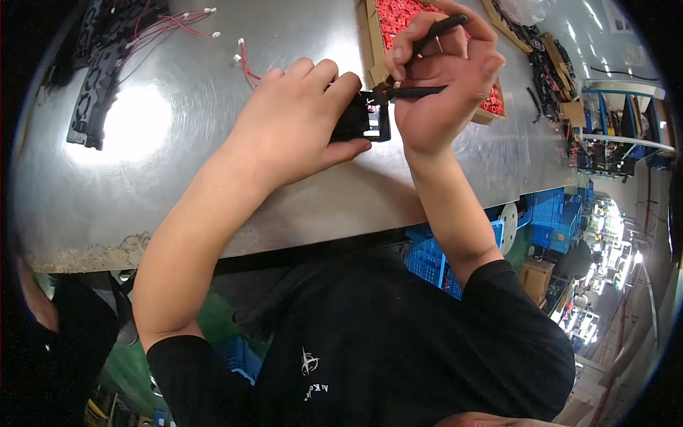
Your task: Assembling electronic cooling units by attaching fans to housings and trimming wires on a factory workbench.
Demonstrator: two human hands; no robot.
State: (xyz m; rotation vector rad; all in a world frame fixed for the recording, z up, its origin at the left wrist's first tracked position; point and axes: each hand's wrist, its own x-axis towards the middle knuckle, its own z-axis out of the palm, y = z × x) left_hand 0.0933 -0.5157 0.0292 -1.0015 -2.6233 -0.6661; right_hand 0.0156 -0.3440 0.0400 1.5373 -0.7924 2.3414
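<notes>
My left hand (pixel 302 117) is closed over a small black rectangular part (pixel 385 129), pressing it on the metal table. Its fingers cover most of the part; the right end, with a shiny light inset, shows past them. In my right hand (pixel 448 92) is a pair of black-handled pliers (pixel 442 28), gripped with the handles spread apart. The jaws meet the upper right edge of the black part. Whether they bite on anything there is too small to tell.
A cardboard box (pixel 371 43) of small red pieces lies behind my right hand. Red wires (pixel 171 23) with white connectors and black plastic parts (pixel 92 107) are at the left. More black parts (pixel 544 78) lie at the far right. Another person's arm (pixel 39 302) shows at lower left.
</notes>
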